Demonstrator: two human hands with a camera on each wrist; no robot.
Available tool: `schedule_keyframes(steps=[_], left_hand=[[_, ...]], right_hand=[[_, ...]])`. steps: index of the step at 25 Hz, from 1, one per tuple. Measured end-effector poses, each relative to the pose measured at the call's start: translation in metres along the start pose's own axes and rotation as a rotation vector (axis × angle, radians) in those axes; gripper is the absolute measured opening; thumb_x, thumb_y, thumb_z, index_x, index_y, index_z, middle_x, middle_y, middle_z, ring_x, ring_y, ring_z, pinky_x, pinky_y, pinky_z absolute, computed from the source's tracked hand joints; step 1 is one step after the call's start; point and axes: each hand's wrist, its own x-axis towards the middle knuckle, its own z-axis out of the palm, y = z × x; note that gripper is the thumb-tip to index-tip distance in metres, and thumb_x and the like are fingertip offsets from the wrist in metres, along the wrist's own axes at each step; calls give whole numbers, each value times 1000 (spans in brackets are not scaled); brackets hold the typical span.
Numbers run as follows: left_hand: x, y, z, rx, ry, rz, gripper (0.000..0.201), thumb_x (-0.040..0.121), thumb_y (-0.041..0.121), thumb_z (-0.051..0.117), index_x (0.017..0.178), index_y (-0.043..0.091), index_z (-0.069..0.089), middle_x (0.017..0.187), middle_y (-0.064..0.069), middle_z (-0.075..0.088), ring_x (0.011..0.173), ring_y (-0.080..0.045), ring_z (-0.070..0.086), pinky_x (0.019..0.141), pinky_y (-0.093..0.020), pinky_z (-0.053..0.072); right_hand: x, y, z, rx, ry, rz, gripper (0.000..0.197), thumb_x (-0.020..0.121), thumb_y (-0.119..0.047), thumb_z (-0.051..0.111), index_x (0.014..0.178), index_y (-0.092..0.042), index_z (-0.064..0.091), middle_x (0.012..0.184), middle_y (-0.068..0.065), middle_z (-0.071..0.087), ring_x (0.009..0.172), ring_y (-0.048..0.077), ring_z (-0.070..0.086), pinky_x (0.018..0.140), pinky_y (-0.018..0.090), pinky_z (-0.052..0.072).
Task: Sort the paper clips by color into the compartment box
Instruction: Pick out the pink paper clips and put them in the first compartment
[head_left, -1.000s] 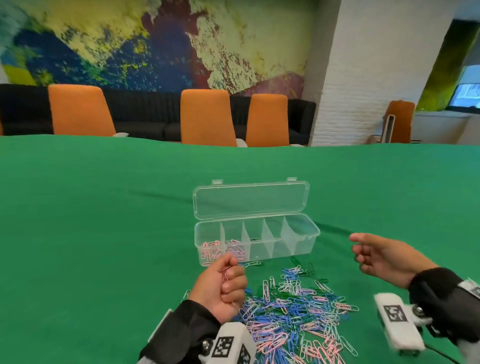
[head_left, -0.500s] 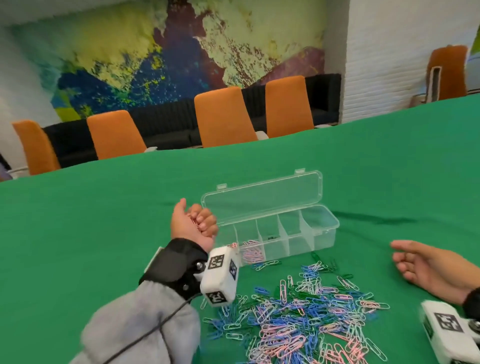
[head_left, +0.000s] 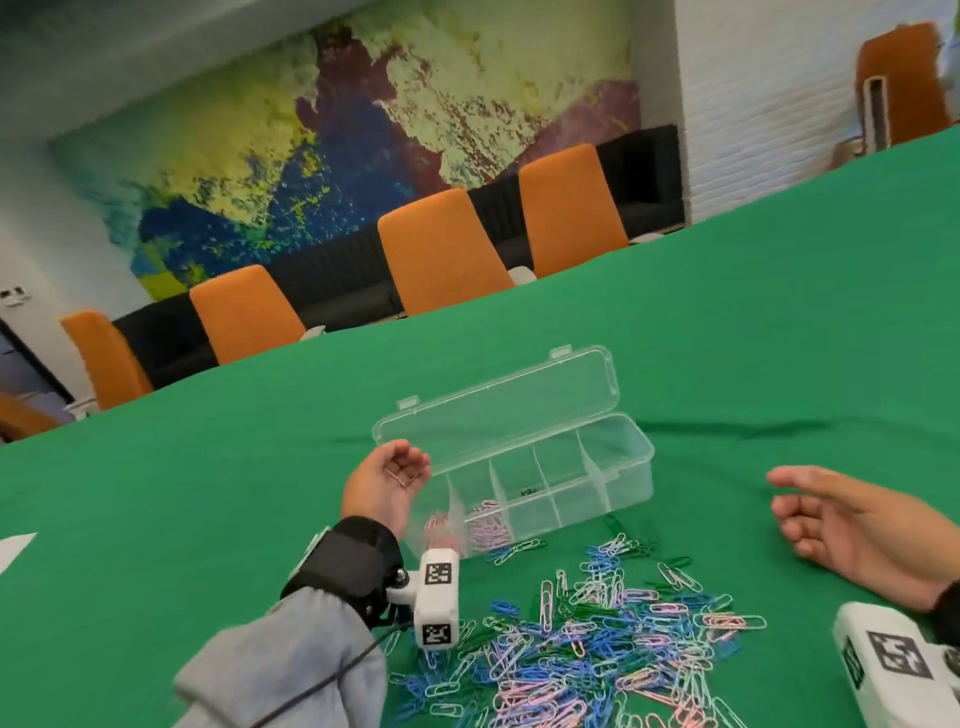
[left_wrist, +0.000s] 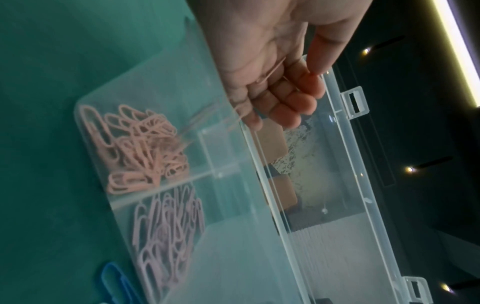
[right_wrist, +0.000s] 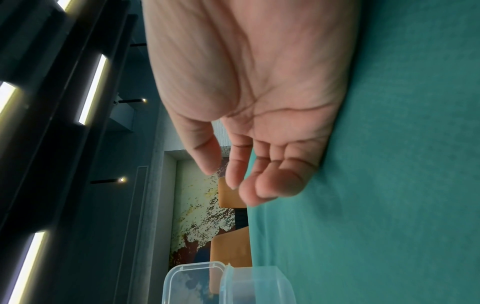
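One green counter (head_left: 727, 322) fills most of the head view, with orange chairs (head_left: 441, 249) along its far edge. Near the middle of the counter sits the clear compartment box (head_left: 631, 470), lid open and standing up behind it, its long axis running roughly along the near edge and tilted slightly, the right end farther away. Its two leftmost compartments hold pink paper clips (left_wrist: 140, 148) and paler lilac clips (left_wrist: 166, 230); a small dark item lies in a middle compartment, too small to identify. Between the box and the near edge lies a loose pile of paper clips (head_left: 597, 649) in blue, pink, green and white, pointing every way.

The left hand (head_left: 387, 486) hovers over the box's left end, palm turned up, fingers loosely curled; a pink clip (left_wrist: 270, 72) rests across the palm and fingers, and blurred clips show below the fingers. The right hand (head_left: 852, 525) lies on its side toward the counter's right edge, well apart from the box, its grip relaxed and empty.
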Motion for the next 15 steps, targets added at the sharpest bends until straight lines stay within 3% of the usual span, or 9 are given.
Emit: schedule_keyframes(steps=[4,8,11,15], left_hand=[[-4,1,2,65,-3,23,22,100,10,33,93,8,54,70,-7,67,75,-23,62,82,-36,47],[-4,5,4,152,-64,-26,40,91,-10,21,108,9,52,102,-13,64,98,-26,60,96,-42,42],[-5,8,3,163,-95,-27,46,83,-14,21,102,13,54,102,-8,64,103,-26,58,97,-43,39],[-14,22,-10,-67,-98,-18,31,86,-7,34,95,15,55,92,-4,64,94,-22,62,85,-39,47]], right_hand=[[2,0,0,-43,-16,-3,104,8,-46,93,98,-8,56,64,8,58,48,15,52,38,22,46],[0,-1,5,-57,-15,-9,107,9,-47,93,100,-7,55,66,9,57,49,16,51,38,22,46],[-2,-4,6,-61,1,-2,106,9,-46,93,101,-6,55,67,9,57,50,16,51,39,22,46],[-3,-4,7,-55,26,-20,104,10,-45,93,99,-7,56,66,9,57,49,16,51,39,22,46]])
